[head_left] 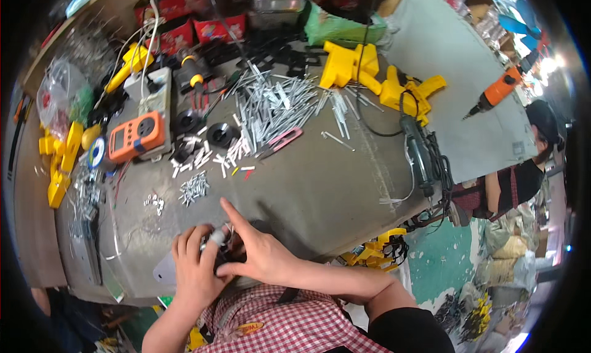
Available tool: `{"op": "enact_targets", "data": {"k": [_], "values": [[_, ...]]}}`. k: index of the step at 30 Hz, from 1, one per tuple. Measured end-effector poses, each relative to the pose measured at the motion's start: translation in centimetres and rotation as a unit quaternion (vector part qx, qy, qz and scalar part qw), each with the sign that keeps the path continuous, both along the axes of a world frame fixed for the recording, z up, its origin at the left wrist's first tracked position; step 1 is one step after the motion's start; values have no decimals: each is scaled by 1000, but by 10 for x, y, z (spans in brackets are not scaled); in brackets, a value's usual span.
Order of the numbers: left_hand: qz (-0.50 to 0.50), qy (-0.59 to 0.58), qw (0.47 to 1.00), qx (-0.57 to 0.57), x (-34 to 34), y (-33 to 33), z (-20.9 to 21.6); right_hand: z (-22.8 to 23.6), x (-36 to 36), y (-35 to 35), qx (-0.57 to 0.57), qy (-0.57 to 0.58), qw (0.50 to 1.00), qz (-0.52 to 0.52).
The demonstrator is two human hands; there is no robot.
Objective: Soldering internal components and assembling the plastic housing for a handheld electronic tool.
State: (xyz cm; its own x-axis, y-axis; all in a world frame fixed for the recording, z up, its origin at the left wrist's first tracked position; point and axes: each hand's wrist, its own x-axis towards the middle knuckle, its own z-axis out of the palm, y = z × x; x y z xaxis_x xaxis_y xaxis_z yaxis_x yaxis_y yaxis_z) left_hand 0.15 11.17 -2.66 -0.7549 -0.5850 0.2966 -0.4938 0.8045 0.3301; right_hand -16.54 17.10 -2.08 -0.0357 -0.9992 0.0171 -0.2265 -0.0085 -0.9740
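Observation:
Near the table's front edge, my left hand (196,264) is closed around a small dark part (229,249), and a greyish-white wrapping or piece (215,237) shows at its fingers. My right hand (265,254) is beside it, index finger stretched away from me and thumb apart, close to the dark part. The other right fingers are hidden, and the part's exact kind is too covered to tell. Just beyond my hands lie a pile of small screws (194,188) and several small metal pieces (155,203). White sleeve-like bits (194,154) are scattered farther off.
Long metal rods (277,104) are heaped mid-table beside pink-handled tweezers (283,142). An orange multimeter (136,136) sits left; yellow housings (351,67) lie at the back. A dark green corded power tool (418,159) rests right. An orange electric screwdriver (500,91) hangs beyond; a person (511,180) is at far right.

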Motion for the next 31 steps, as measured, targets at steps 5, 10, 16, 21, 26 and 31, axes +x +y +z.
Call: {"op": "enact_targets", "data": {"k": [5, 10, 16, 21, 26, 31], "values": [[-4, -88, 994, 69, -18, 7, 13, 6, -112, -61, 29, 179, 982, -49], [-31, -76, 995, 63, -28, 7, 14, -8, -266, -143, -44, 483, 746, -457], [-38, -55, 991, 117, -20, 2, 20, -9, -284, -163, -45, 339, 800, -493], [-19, 243, 895, 374, -40, -14, 27, 32, -194, -53, -234, -103, 919, -300], [-102, 283, 727, 618, -92, -2, 48, 31, -83, 45, -192, 118, 974, -37], [-157, 102, 952, 241, -80, -4, 52, 17, -75, 47, -165, 102, 981, -32]]}}
